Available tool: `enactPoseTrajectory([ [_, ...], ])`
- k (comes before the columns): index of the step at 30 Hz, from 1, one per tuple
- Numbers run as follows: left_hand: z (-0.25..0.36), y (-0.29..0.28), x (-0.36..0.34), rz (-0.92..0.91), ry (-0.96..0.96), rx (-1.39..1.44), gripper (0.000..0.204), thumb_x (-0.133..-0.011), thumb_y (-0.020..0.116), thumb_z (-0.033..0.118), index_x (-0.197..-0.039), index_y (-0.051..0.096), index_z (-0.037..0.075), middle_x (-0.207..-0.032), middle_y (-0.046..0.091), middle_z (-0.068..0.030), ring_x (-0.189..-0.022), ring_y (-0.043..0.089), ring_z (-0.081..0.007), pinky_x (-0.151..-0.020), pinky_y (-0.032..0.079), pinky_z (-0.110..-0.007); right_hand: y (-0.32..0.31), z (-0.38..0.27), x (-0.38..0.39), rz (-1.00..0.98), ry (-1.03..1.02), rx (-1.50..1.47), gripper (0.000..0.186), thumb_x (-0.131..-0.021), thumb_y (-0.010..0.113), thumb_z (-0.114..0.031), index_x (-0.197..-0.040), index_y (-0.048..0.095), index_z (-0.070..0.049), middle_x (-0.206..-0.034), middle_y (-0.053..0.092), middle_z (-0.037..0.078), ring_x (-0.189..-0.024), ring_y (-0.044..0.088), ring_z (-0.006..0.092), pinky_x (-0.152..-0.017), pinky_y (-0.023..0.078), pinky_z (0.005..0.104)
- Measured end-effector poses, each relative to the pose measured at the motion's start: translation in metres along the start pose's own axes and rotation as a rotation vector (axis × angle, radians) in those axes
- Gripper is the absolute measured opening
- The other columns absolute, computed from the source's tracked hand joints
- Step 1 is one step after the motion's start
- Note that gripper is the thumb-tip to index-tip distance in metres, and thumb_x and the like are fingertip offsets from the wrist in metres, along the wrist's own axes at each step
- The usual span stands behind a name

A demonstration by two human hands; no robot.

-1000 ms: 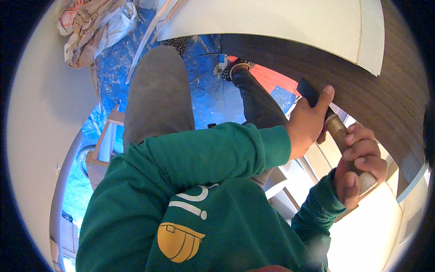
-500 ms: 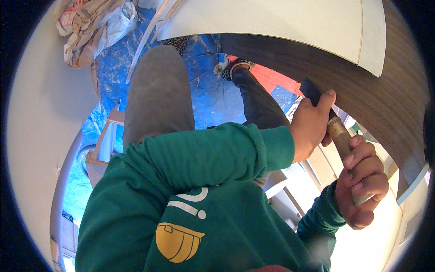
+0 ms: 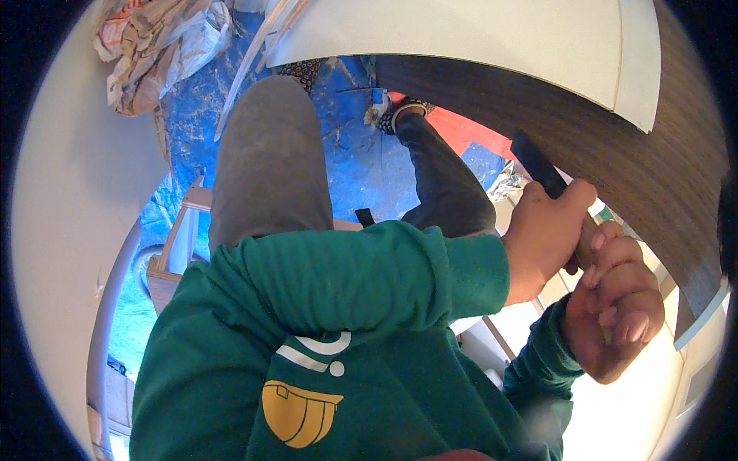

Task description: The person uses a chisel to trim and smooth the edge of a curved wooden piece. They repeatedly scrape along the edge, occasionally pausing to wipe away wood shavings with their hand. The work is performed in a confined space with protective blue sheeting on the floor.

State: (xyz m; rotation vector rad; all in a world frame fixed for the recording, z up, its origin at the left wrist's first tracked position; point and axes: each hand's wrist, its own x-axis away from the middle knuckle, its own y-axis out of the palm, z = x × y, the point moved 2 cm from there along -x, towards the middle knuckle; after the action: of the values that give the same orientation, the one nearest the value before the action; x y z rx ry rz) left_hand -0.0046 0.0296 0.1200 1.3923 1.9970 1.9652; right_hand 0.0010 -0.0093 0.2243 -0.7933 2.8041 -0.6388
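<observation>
- Head view, the only one to hand: one person, seen from above, wears a green sweatshirt (image 3: 384,376) with a yellow helmet printed on the chest
- Chisel-like tool (image 3: 544,170): on the person's right side, held at a slant, dark flat blade pointing up and to the left, handle running down into both hands
- Left hand (image 3: 547,237): brought across the body; its fingers grasp the tool where blade meets handle, the thumb laid along the upper side
- Right hand (image 3: 615,311): placed lower, close beside the left; its fingers (image 3: 617,257) are curled round the handle, covering most of the butt end
- Dark wood-grain panel (image 3: 638,165): passes behind the blade; whether the blade tip touches it, I cannot tell
- White panel (image 3: 461,34): curves across the top through the lens, its near edge bordering the dark one
- Floor: blue sheet (image 3: 357,173) with pale marks under the feet, red sheet (image 3: 469,134) near the patterned shoe (image 3: 415,106) at right
- Far left corner: crumpled bags (image 3: 157,65), with thin strips (image 3: 247,73) beside them
- Left of the grey-trousered leg (image 3: 269,161): a wooden frame (image 3: 165,284), next to the pale wall (image 3: 73,192)
</observation>
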Motion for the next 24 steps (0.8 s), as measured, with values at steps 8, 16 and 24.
enactPoseTrajectory([
  [8,0.001,-0.001,-0.002,-0.027,0.003,-0.021,0.052,-0.086,0.056,0.037,-0.102,0.043,-0.011,-0.069,0.055,-0.0142,-0.049,0.050,-0.0203,-0.042,0.040,-0.034,0.004,-0.003,-0.003,0.020,0.000,0.022,0.036,-0.096,0.051,-0.027,-0.065,0.041,-0.012,-0.064,0.046,0.007,-0.074,0.048,0.0262,-0.085,0.035,0.0511],
  [16,0.002,0.005,0.001,-0.002,-0.017,-0.031,0.038,-0.090,0.058,0.034,-0.073,0.059,0.000,-0.058,0.055,-0.0115,-0.047,0.050,-0.0220,-0.043,0.036,-0.036,0.003,-0.001,-0.004,0.055,-0.017,0.003,0.032,-0.093,0.052,-0.025,-0.066,0.041,-0.012,-0.062,0.045,0.007,-0.071,0.047,0.0253,-0.081,0.035,0.0486],
  [24,0.003,0.007,-0.004,0.000,-0.012,-0.047,0.039,-0.091,0.058,0.034,-0.081,0.057,-0.003,-0.061,0.056,-0.0136,-0.047,0.050,-0.0221,-0.043,0.037,-0.038,-0.003,-0.005,-0.003,0.081,-0.002,0.031,0.037,-0.095,0.057,-0.032,-0.067,0.045,-0.010,-0.062,0.048,0.007,-0.068,0.047,0.0240,-0.080,0.038,0.0467],
])
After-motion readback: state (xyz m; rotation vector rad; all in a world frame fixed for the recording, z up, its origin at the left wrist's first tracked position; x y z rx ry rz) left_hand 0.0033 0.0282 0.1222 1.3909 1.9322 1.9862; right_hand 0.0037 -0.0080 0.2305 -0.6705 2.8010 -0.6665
